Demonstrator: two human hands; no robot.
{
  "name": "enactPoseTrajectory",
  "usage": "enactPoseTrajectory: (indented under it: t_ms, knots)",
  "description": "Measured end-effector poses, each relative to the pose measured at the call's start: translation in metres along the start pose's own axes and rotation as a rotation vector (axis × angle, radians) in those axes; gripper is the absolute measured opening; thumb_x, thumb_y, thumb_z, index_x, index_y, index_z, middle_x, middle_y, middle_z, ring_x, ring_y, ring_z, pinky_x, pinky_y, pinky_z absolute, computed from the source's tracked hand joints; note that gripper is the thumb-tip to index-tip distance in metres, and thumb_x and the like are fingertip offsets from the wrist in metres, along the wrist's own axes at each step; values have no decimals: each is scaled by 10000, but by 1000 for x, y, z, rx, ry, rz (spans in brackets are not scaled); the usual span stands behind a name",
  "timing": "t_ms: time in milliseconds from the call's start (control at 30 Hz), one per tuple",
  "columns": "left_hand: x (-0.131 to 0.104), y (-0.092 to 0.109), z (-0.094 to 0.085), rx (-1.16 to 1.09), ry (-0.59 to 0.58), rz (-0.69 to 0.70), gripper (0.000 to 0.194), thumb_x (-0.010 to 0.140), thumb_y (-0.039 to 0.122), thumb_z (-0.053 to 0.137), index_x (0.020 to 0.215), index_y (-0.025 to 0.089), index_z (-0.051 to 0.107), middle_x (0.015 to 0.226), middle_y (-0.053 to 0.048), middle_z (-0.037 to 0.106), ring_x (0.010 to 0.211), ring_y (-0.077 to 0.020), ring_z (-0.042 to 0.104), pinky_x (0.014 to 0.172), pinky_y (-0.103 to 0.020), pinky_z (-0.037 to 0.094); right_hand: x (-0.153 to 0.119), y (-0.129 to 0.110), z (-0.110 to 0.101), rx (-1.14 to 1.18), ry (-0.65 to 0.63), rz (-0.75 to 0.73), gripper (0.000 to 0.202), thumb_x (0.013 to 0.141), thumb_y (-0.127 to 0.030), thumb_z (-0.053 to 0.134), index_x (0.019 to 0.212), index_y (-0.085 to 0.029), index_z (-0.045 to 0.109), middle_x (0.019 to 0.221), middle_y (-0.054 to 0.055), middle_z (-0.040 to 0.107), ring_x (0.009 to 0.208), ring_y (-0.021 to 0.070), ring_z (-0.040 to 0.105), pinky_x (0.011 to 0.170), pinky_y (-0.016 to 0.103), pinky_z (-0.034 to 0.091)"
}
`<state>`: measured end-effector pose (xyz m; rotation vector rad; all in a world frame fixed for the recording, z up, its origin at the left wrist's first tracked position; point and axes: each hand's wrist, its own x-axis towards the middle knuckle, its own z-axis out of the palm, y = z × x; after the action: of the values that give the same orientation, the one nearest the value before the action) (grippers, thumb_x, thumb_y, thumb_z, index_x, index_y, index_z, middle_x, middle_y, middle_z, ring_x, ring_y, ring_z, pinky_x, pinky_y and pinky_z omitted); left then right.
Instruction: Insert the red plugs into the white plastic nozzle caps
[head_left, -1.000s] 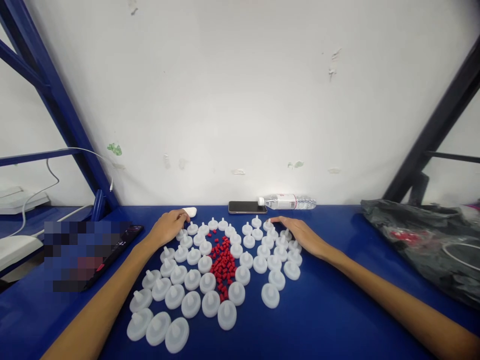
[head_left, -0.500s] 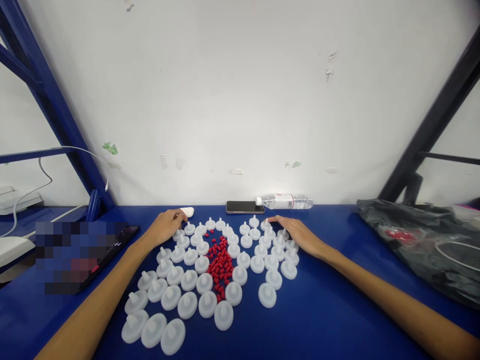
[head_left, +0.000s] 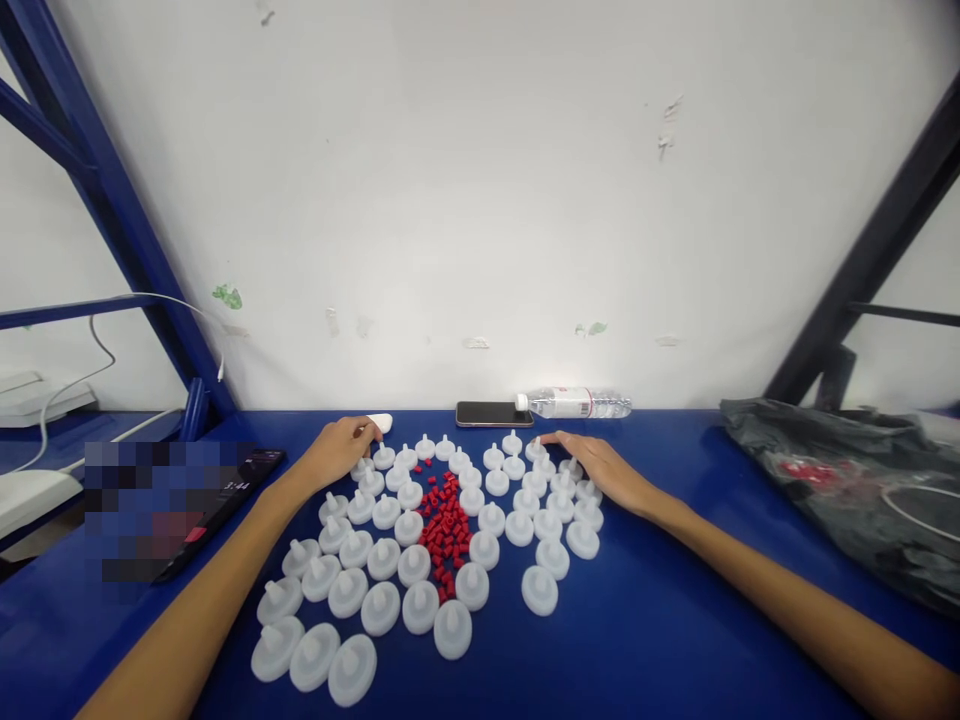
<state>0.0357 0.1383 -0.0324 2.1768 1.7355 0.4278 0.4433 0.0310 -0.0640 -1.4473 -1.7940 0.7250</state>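
Observation:
Many white round plastic discs (head_left: 453, 630), each with a short stem on top, lie spread over the blue table. Small red tubular caps (head_left: 448, 530) form a loose pile among them. My left hand (head_left: 341, 447) rests at the far left edge of the discs, its fingers loosely bent and apart, beside a small white rounded object (head_left: 381, 422). My right hand (head_left: 604, 468) lies at the far right edge of the discs. Its index finger stretches to a disc (head_left: 535, 450) at the back, and the hand partly covers the discs beneath. No held thing shows in either hand.
A dark phone (head_left: 487, 413) and a clear water bottle (head_left: 577, 403) lie along the wall. On the left is a larger device (head_left: 225, 500), partly blurred out. A dark plastic bag (head_left: 840, 490) with red pieces lies at right. Blue posts (head_left: 112, 200) frame the table (head_left: 645, 620).
The whole view has shifted slightly, so everything appears a little further right. Both hands keep their places against the discs.

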Motion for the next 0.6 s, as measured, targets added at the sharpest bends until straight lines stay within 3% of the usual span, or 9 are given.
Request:
enactPoseTrajectory:
  t_ms: [400,600]
  knots:
    - [-4,6,0,-50,38,48,292,1001,409,616,1131,153,672,1021,-37,715,838,-179,700,757,-360,607,0,-1,0,-18,-2,-2,510,1043,-568,340,1322,-335,698,1371,-2,683,1303,330,576,1165,521,370]
    - [-2,0,1,-69,49,63,295,1005,409,611,1143,154,667,1008,-36,715,813,-170,697,738,-349,607,0,-1,0,-27,0,-7,524,1045,-579,322,1323,-341,697,1372,-2,684,1298,332,583,1154,527,383]
